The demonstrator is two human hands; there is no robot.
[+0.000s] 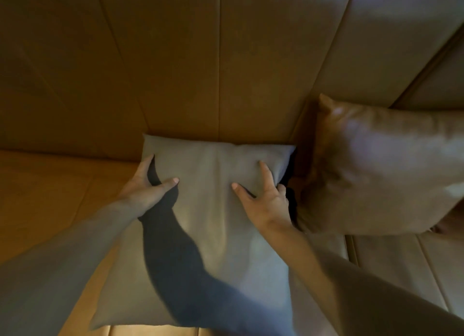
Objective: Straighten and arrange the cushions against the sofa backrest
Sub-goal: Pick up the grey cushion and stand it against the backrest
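Observation:
A grey fabric cushion lies on the sofa seat with its far edge touching the tan backrest. My left hand clasps the cushion's upper left edge, thumb on top and fingers around the side. My right hand grips its upper right edge, with two fingers spread on the top face. A shiny tan leather cushion leans against the backrest just to the right, close beside the grey one.
The tan leather seat stretches to the left of the grey cushion. More seat panels lie at the lower right under the leather cushion. My left arm casts a dark shadow across the grey cushion.

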